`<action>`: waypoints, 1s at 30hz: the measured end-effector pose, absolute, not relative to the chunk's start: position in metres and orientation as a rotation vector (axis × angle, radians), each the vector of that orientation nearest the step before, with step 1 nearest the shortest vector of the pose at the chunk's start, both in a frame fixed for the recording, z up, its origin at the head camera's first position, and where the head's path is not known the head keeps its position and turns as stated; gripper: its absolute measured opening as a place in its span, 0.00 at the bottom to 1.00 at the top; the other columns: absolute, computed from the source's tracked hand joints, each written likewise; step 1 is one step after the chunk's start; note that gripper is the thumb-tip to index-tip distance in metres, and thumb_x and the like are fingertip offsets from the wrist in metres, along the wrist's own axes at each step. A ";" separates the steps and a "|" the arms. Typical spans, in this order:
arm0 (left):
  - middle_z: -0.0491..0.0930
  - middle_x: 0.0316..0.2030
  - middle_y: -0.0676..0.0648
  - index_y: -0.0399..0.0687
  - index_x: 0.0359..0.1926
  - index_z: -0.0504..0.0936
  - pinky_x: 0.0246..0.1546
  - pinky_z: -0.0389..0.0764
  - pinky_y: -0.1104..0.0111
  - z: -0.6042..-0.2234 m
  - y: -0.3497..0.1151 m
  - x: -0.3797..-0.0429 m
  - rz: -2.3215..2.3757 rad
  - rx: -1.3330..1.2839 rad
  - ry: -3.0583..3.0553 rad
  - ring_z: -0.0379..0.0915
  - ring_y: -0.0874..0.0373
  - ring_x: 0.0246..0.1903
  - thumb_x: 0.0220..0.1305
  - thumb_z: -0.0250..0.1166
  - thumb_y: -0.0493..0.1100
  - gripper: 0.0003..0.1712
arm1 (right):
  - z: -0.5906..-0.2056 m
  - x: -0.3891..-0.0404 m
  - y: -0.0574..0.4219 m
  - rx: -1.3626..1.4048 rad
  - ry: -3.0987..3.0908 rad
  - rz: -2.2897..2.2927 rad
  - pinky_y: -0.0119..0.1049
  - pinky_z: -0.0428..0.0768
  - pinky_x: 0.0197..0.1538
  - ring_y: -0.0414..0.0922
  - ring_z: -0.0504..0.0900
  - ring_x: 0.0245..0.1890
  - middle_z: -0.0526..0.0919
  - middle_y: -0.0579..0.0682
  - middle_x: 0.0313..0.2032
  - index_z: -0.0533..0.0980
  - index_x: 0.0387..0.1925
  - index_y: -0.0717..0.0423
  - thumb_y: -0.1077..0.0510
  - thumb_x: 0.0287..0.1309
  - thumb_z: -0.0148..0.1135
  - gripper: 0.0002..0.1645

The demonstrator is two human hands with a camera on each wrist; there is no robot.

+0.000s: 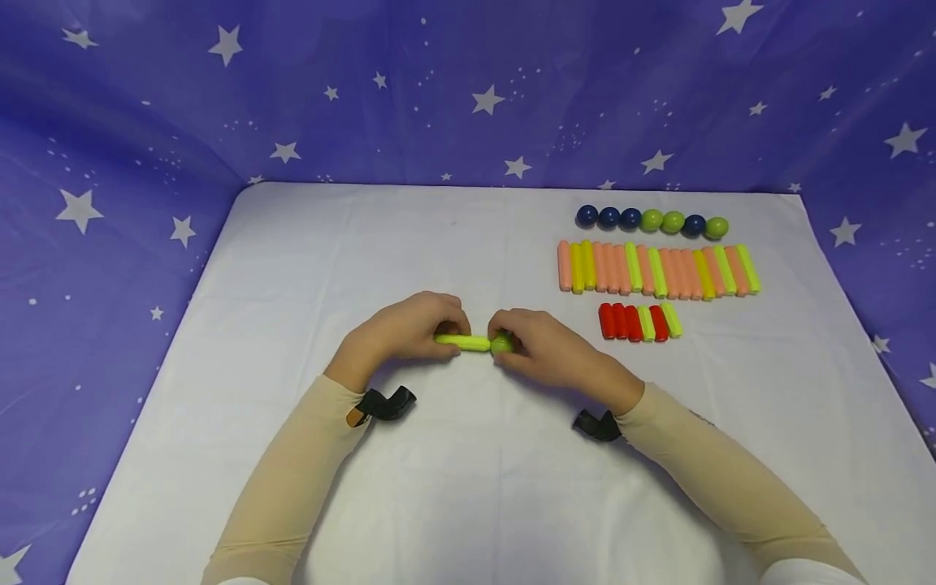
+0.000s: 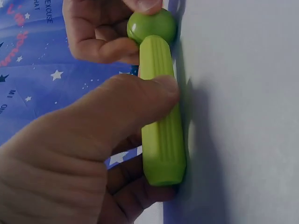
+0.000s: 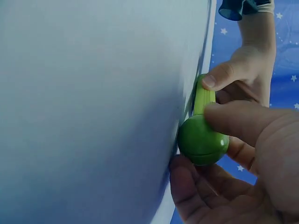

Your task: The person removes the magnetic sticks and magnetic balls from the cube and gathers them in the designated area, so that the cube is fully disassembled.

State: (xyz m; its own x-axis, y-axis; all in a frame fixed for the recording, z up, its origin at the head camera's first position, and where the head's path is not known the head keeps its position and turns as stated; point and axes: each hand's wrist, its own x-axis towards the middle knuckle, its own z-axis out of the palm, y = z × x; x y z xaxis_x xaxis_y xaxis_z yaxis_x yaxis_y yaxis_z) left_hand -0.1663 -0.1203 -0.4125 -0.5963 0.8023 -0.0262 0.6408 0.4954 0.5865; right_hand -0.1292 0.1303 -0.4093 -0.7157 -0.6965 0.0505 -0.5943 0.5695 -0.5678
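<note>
Near the middle of the table, my left hand grips a yellow-green ribbed rod between thumb and fingers. Facing it, my right hand pinches a green ball. The rod's end meets the ball in a straight line. In the left wrist view the thumb lies across the ribbed rod, whose free end shows a shallow dimple, and the green ball sits at its far end. From the right wrist, the green ball has a seam line and is held by thumb and curled fingers.
At the right of the white table lie three rows: blue and green balls, long pink, yellow and yellow-green rods, and short red and yellow-green rods. A purple starry cloth surrounds the table's back and sides.
</note>
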 end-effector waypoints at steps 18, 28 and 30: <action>0.76 0.30 0.58 0.55 0.36 0.86 0.33 0.75 0.68 -0.423 -0.124 -0.174 0.751 1.099 2.448 0.70 0.63 0.29 0.52 0.73 0.41 0.09 | -0.411 -0.132 0.205 -0.928 2.584 -1.069 0.34 0.74 0.34 0.42 0.71 0.33 0.75 0.42 0.38 0.78 0.45 0.48 0.55 0.54 0.73 0.17; 0.76 0.30 0.58 0.58 0.36 0.85 0.32 0.74 0.66 -0.426 -0.128 -0.174 0.765 1.027 2.456 0.70 0.61 0.29 0.53 0.73 0.41 0.09 | -0.380 -0.181 0.295 -0.355 2.869 -1.125 0.30 0.71 0.31 0.47 0.71 0.33 0.78 0.51 0.36 0.77 0.56 0.53 0.53 0.62 0.64 0.21; 0.76 0.29 0.58 0.58 0.36 0.85 0.32 0.74 0.66 -0.427 -0.129 -0.174 0.771 1.017 2.453 0.70 0.61 0.29 0.53 0.73 0.42 0.09 | -0.373 -0.197 0.318 -0.203 2.934 -1.093 0.30 0.71 0.32 0.47 0.71 0.34 0.77 0.53 0.37 0.76 0.55 0.55 0.51 0.62 0.63 0.22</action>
